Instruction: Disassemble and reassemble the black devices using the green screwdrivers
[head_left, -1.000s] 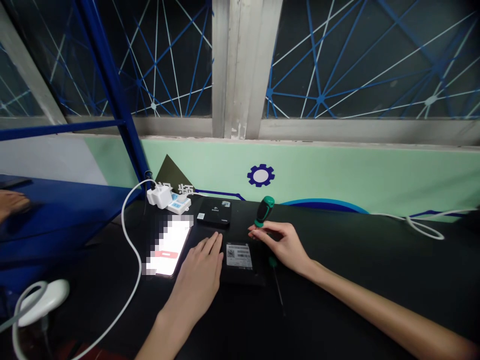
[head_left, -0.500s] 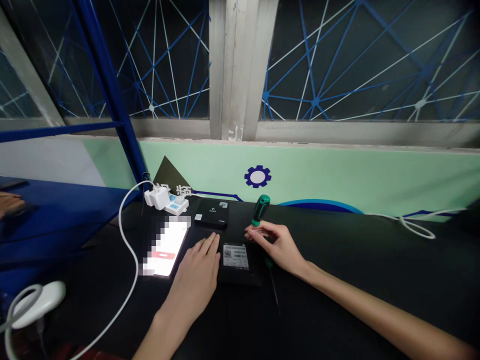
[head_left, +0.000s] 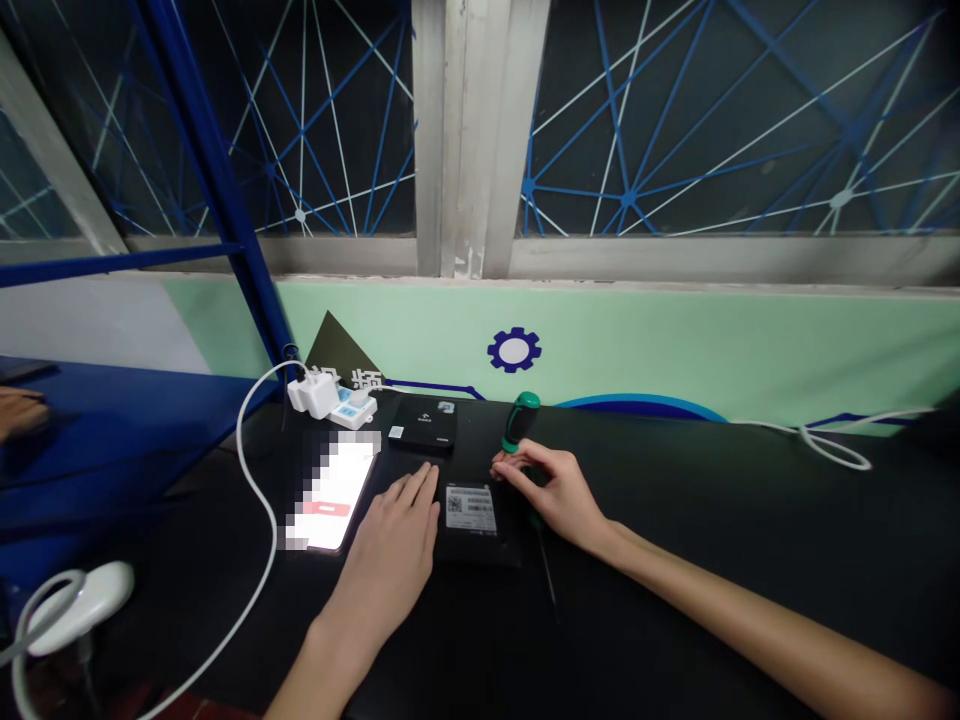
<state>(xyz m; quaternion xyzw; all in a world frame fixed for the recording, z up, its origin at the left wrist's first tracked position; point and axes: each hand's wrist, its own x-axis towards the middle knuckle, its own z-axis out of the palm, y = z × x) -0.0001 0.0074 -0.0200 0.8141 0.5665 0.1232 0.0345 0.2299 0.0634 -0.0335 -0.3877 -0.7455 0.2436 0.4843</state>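
Observation:
A flat black box (head_left: 480, 551) with a white label (head_left: 471, 508) lies on the dark table in front of me. My left hand (head_left: 401, 530) rests along its left side, fingers stretched out flat. Over its far right corner, my right hand (head_left: 546, 482) pinches a green and black screwdriver (head_left: 521, 420) just below the handle. That screwdriver stands nearly upright; its tip is hidden by my fingers. Below my right wrist lies a second screwdriver (head_left: 549, 575), its shaft pointing toward me and its green handle partly covered.
Beyond my left hand sits another black box (head_left: 424, 424). A lit phone (head_left: 334, 495) lies to the left, near a white power strip (head_left: 352, 408) with a plugged-in adapter and a white cable (head_left: 259, 490). At far left are a white device (head_left: 90, 605) and another person's hand (head_left: 21, 412).
The screwdriver handle has turned slightly in my right hand. My left hand stays in place. The other person's hand at far left has shifted a little.

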